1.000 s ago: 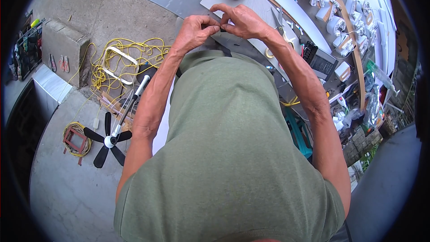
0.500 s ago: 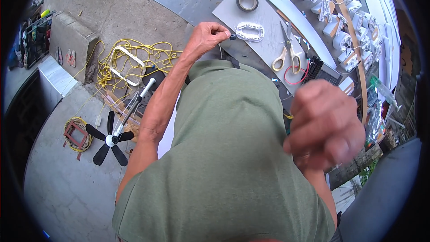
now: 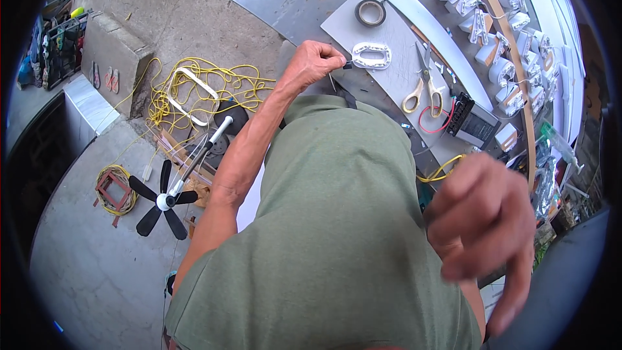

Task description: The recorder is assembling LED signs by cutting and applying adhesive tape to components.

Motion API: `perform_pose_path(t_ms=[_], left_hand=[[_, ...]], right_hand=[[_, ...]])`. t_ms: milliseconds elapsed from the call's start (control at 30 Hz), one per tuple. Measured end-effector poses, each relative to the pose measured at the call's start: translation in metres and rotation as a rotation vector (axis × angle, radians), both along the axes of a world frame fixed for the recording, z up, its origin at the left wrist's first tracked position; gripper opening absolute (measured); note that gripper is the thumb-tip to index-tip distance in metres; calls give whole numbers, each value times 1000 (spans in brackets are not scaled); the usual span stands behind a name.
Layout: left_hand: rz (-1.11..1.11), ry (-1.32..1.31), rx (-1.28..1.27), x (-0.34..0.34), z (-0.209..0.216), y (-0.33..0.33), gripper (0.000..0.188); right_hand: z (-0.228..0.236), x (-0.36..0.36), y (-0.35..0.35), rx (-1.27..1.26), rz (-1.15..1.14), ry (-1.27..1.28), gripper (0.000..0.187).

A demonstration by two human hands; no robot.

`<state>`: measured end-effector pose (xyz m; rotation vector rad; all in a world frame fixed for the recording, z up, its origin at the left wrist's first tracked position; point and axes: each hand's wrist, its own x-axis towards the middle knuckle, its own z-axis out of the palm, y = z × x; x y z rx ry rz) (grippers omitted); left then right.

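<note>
**At the bench: one hand on the white letter shell**

On the grey sheet-metal bench [image 3: 311, 0], a white oval channel-letter shell [image 3: 371, 56] lies flat on a pale grey board [image 3: 389, 78]. The left hand [image 3: 316, 63] is stretched out to it, fingers [image 3: 334, 59] pinched shut on something small and dark at the shell's near end; I cannot tell whether it is a tool tip or a wire. The right hand [image 3: 483, 227] is raised close to the camera, blurred, fingers loosely curled and, as far as I can see, empty.

To do this well, I judge the pinch should stay low and steady at the shell's edge, so the light shell does not skate across the board; the free hand could pin it down.

Just beyond the shell sits a roll of dark tape [image 3: 370, 12]. To the right lie yellow-handled scissors [image 3: 422, 85], close enough to catch a sleeve, then a red wire loop [image 3: 433, 118] and a black power-supply box [image 3: 472, 123]. More white letter shells [image 3: 499, 32] line a curved wooden strip at the far edge. On the floor to the left are tangled yellow cable [image 3: 207, 87] and a black-bladed fan [image 3: 165, 201], well apart from the work.
</note>
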<state>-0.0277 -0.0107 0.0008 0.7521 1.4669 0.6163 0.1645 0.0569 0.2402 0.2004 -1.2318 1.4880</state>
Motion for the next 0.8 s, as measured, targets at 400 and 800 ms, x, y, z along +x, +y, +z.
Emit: perform_pose_path(t_ms=[400, 800], left_hand=[[32, -86, 2, -4, 11, 6, 20], [70, -229, -77, -6, 8, -1, 22]], right_hand=[[-217, 11, -4, 118, -175, -1400, 36], [-238, 14, 2, 252, -223, -1256, 20]])
